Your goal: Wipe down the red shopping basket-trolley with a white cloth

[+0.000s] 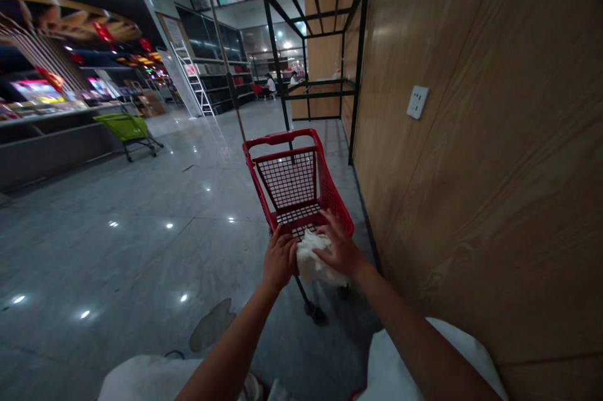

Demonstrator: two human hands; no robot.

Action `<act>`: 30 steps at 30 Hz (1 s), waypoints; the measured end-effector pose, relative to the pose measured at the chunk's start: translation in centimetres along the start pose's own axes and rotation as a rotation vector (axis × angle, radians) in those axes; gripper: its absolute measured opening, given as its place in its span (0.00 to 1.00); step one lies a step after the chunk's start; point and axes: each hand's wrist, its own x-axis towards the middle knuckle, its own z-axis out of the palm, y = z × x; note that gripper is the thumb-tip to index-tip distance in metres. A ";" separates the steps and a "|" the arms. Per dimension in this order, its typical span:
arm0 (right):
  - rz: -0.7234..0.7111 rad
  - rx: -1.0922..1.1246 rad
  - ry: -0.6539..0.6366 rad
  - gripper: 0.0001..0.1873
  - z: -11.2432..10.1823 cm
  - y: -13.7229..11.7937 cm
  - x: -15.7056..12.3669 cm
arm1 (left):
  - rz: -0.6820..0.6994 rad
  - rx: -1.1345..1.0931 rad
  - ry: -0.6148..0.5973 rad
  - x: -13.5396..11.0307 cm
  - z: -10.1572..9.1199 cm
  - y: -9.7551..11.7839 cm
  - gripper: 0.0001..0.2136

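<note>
A red shopping cart (pixel 301 182) stands on the grey tiled floor just in front of me, close to a wooden wall. My left hand (pixel 279 258) is curled over the cart's near rim. My right hand (pixel 340 249) lies on a crumpled white cloth (pixel 311 263) that sits on the cart's near edge, fingers bent over it. The cart's basket looks empty. A thin pole (pixel 225 55) rises from behind the cart toward the ceiling.
The wooden wall (pixel 480 156) with a white socket (pixel 417 102) runs along the right. A dark metal shelf frame (pixel 325 68) stands ahead. A green cart (pixel 127 129) sits at the left near lit store shelves. A ladder (pixel 198 83) and distant people are at the back.
</note>
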 end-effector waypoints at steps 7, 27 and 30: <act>0.014 -0.244 0.114 0.09 -3.6 -2.2 -0.9 | 0.033 -0.003 -0.002 0.2 -0.1 1.0 0.17; 0.127 -0.128 -0.321 0.22 -0.7 6.3 -1.0 | 0.013 0.137 -0.157 2.8 3.5 9.4 0.15; 0.102 -0.126 -0.324 0.18 -1.0 5.9 -0.9 | 0.076 0.181 -0.219 2.5 2.7 7.5 0.11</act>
